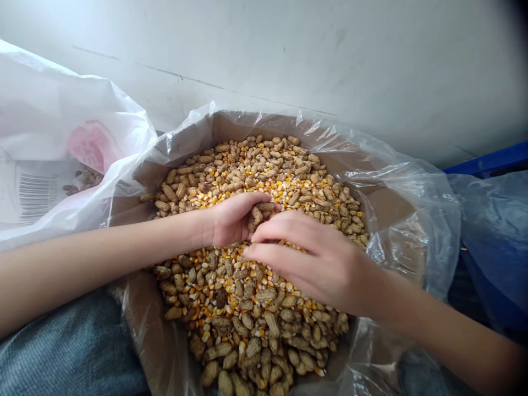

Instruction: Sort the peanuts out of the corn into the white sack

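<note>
A cardboard box lined with clear plastic point(388, 206) holds unshelled peanuts point(272, 324) mixed with yellow and white corn kernels point(307, 190). Over the middle of the heap, my left hand point(235, 217) is cupped around a few peanuts point(259, 214), its thumb along their upper side. My right hand point(313, 253) reaches in from the right, its fingertips close against those peanuts and the left palm. Its fingers are bent and partly apart; whether they pinch a peanut is hidden.
A white plastic sack point(61, 132) with a pink print and a barcode stands at the left. Behind the box rises a pale wall point(264, 55). A blue object point(490, 159) is at the right. Denim-covered legs point(74, 352) border the near side.
</note>
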The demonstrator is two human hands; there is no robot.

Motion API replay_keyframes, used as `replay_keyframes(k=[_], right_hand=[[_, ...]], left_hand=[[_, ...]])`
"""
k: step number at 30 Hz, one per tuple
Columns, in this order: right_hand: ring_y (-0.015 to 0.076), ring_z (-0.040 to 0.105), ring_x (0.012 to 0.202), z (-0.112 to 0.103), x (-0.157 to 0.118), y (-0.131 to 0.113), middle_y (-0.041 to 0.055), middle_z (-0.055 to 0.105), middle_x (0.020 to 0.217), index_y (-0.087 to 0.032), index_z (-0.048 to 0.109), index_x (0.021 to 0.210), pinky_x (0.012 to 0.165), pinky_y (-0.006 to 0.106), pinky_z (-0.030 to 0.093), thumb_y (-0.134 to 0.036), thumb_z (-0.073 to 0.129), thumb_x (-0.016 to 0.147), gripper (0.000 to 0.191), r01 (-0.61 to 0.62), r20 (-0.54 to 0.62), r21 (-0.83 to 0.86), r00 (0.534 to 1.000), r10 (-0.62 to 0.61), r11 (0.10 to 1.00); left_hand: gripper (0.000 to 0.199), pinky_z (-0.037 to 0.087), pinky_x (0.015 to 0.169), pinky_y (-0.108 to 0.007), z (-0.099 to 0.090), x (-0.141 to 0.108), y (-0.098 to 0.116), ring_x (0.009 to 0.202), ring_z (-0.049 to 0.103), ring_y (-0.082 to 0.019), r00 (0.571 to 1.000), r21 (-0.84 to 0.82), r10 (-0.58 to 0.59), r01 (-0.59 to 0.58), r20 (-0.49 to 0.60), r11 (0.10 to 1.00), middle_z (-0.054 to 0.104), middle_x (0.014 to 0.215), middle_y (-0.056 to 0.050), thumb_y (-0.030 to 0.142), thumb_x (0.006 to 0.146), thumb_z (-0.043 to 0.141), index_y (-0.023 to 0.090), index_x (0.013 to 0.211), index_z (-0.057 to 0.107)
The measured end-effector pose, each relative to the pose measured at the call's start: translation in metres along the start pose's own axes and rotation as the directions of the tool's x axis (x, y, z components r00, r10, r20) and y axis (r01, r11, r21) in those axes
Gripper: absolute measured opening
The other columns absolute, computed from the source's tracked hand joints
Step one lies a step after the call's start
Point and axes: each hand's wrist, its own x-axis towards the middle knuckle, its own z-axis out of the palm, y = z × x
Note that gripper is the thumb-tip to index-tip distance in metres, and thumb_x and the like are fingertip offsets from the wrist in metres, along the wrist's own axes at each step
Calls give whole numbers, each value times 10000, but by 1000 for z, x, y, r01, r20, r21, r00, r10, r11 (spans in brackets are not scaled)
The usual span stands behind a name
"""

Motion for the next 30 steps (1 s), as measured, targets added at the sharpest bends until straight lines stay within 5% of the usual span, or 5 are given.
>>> replay_keyframes(k=[5, 12, 22, 27, 30], right_hand=[[146, 485, 908, -3, -3, 8, 56, 558, 916, -164, 548, 917, 801, 308, 422, -112, 381, 799, 211, -69, -153, -82, 987, 56, 994], [153, 505, 947, 8, -5, 20, 73, 588, 978, -122, 571, 901, 829, 314, 444, -86, 419, 777, 199, 12, -122, -147, 992, -30, 989], [143, 488, 987, 7, -5, 20, 73, 563, 1045, -130, 565, 946, 855, 303, 422, -94, 447, 767, 218, -48, -132, -171, 991, 26, 984], [147, 514, 896, 2, -5, 15, 61, 593, 927, -153, 576, 876, 767, 292, 438, -143, 478, 757, 155, -27, -192, -172, 981, -7, 985], [113, 528, 722, -2, -5, 7, 16, 598, 759, -181, 576, 788, 645, 258, 434, -179, 469, 767, 110, 100, -118, -125, 986, -115, 987]], left_hand=[[180, 468, 528, -209, 6, -4, -5, 574, 534, -94, 997, 65, -17, 12, 75, 998, 549, 631, -27, 174, 767, 364, 115, 692, 517], [190, 440, 425, -164, 2, 0, -9, 486, 499, -65, 998, 44, -48, 45, 52, 998, 523, 590, -9, 145, 772, 329, 124, 722, 511], [168, 407, 381, -142, -1, 0, -6, 423, 467, -55, 994, 20, 41, -43, 100, 999, 499, 537, 1, 165, 769, 368, 130, 738, 529], [189, 413, 398, -160, 0, -1, -6, 428, 466, -64, 997, 27, -9, 7, 73, 1000, 505, 538, -8, 202, 775, 363, 118, 698, 514], [183, 408, 398, -158, 0, 0, -4, 453, 478, -69, 996, 15, -33, 32, 87, 999, 511, 564, -8, 231, 769, 382, 121, 739, 525]])
